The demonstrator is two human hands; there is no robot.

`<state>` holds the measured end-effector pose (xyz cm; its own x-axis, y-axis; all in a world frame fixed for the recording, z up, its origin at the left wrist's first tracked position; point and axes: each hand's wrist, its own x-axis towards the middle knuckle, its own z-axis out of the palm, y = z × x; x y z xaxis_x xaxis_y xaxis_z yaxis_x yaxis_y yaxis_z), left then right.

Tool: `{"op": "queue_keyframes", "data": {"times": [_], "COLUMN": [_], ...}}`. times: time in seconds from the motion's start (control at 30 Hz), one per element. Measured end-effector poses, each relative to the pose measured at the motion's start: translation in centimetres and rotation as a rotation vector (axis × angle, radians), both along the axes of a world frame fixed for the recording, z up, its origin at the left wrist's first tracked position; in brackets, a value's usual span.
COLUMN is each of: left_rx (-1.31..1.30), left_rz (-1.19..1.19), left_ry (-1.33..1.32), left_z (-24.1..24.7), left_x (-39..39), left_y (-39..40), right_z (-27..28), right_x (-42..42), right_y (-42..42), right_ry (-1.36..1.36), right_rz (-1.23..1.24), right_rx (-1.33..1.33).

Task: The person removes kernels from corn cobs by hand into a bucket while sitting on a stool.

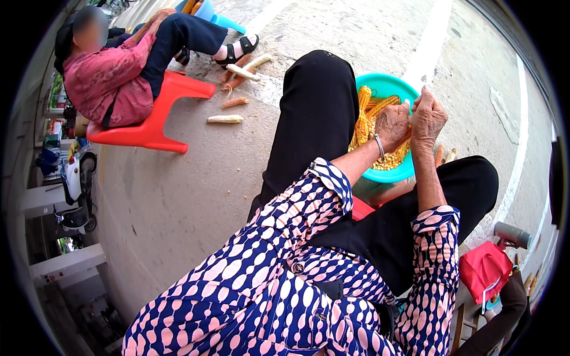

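Note:
Between my knees stands a turquoise plastic basin with yellow ears of corn at its far left side and loose corn kernels nearer me. My left hand, a silver bangle at its wrist, is over the basin with curled fingers and raised thumb. Close beside it, at the basin's right rim, my right hand is bent with fingertips and thumb drawn together. A bit of orange-yellow shows between the hands; whether either one grips an ear of corn is hidden.
At upper left a person sits on a red plastic stool. Stripped corncobs lie on the concrete near that person's sandals. To my right are a red bag and a grey cylindrical bottle. A scooter stands far left.

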<state>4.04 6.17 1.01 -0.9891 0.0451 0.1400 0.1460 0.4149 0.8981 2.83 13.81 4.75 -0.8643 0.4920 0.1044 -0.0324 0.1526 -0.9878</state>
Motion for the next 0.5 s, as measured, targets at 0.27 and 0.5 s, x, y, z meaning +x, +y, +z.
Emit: {"op": "queue_keyframes", "data": {"times": [0.27, 0.5], "left_rx": [0.034, -0.125], "left_rz": [-0.259, -0.352], "left_ry": [-0.131, -0.155], "left_z": [0.7, 2.6], "left_x": [1.3, 1.3], "left_y": [-0.3, -1.4], "right_z": [-0.6, -0.8], "right_x": [-1.9, -2.8], "right_y": [2.8, 5.7], "right_ry": [-0.067, -0.117], "right_rz": [-0.057, -0.03], "right_rx": [-0.46, -0.812]}}
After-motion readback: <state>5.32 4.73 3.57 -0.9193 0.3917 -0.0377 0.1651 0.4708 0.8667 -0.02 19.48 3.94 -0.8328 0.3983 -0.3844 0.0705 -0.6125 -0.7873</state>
